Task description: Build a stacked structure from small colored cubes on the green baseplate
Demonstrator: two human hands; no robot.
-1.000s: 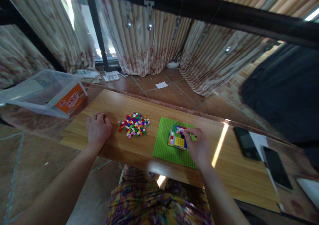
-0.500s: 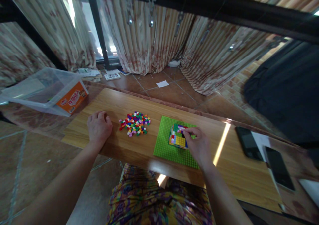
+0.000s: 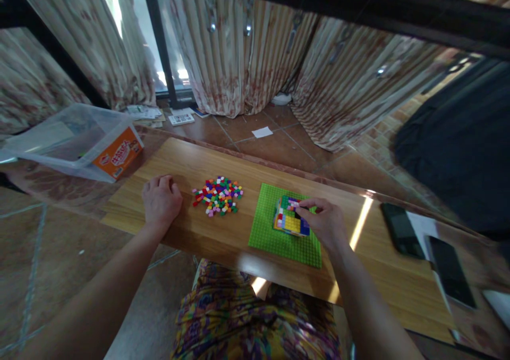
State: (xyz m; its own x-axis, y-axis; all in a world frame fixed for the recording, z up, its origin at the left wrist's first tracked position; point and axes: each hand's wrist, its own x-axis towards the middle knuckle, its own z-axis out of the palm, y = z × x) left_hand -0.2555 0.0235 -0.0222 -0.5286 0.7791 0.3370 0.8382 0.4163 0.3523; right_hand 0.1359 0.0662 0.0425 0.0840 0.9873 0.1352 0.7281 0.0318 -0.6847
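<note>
A green baseplate (image 3: 269, 232) lies on the wooden table (image 3: 191, 163), and a multicoloured block of small bricks (image 3: 289, 220) stands on it. My right hand (image 3: 325, 223) rests on the block's right side, thumb and forefinger pinched at its top far edge; what they pinch is too small to name. A loose pile of small coloured bricks (image 3: 219, 195) lies left of the plate. My left hand (image 3: 161, 200) rests on the table left of the pile, fingers curled under, nothing visible in it.
A clear plastic box (image 3: 71, 147) with an orange label sits at the table's far left. Two dark phones (image 3: 400, 237) (image 3: 452, 272) lie on the right. A dark bag (image 3: 458, 136) fills the right side. Curtains hang beyond the table; papers lie on the tiled floor.
My right hand's pinch has shifted slightly along the top of the brick block. My left hand stays put. The camera has tilted a little.
</note>
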